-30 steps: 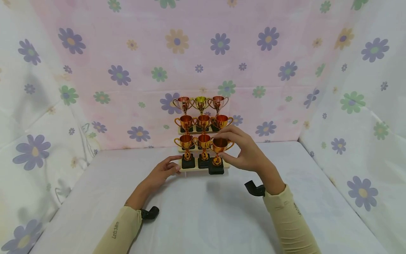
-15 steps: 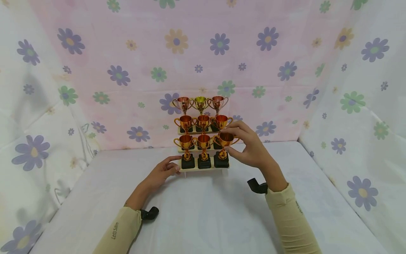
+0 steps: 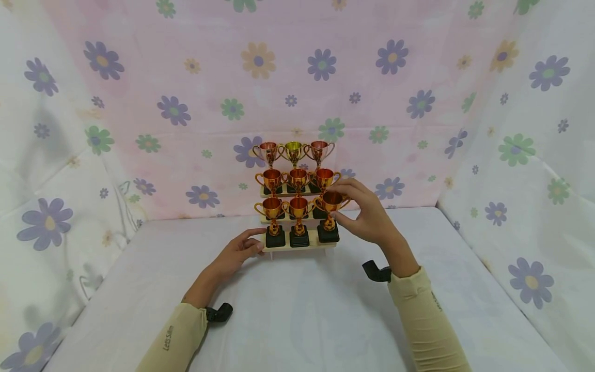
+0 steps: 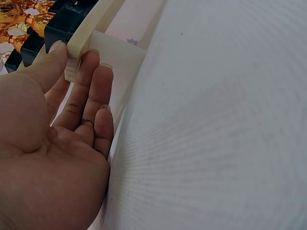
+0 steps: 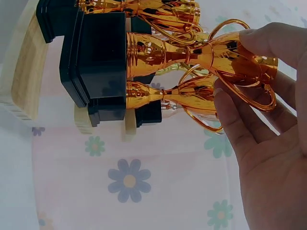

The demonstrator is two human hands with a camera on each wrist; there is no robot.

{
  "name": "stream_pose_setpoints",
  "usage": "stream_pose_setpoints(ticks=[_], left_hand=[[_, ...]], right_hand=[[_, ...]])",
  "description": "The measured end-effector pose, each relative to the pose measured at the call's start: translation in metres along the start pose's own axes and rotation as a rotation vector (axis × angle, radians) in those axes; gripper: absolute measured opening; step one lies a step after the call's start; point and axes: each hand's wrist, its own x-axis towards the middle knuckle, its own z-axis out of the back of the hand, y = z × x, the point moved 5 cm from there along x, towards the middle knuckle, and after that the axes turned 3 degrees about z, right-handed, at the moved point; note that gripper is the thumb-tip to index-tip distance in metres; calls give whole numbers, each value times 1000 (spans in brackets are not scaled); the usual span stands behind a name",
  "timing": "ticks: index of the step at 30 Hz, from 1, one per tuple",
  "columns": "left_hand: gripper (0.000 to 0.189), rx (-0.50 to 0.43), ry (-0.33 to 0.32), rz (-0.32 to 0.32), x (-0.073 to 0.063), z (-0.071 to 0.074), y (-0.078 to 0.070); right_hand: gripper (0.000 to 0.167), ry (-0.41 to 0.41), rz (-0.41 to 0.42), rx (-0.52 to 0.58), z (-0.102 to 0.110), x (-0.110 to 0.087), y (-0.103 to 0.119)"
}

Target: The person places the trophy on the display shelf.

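Observation:
A small orange-gold trophy cup [image 5: 230,57] with a black base hangs just above the right end of the lowest shelf, a gap showing under its base in the right wrist view. My right hand [image 3: 364,214] pinches its bowl between thumb and fingers. At the stand's left end, my left hand [image 3: 237,254] grips the edge of the front wooden shelf [image 3: 297,247], thumb on top and fingertips beneath, as the left wrist view shows. Two matching trophies, the left one [image 3: 272,209] and the middle one [image 3: 299,209], stand upright on that shelf.
Behind, the tiered stand bears further rows of trophies, orange-gold ones [image 3: 298,178] on the tier behind and a yellow-gold one [image 3: 294,151] between two pinkish ones at the top. A white cloth [image 3: 297,315] covers the table. Flower-printed fabric [image 3: 209,67] encloses the back and sides.
My right hand has carried the trophy rightward and back, from in front of the middle trophy to over the shelf's right end. Lately it shifted slightly up and right. The left hand stays put.

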Motion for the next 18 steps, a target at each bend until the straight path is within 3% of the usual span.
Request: stream_pose_setpoints(ticks=[18], left_hand=[[53, 6, -9, 18, 1, -1, -1]], right_hand=[[50, 16, -78, -41, -10, -4, -14]])
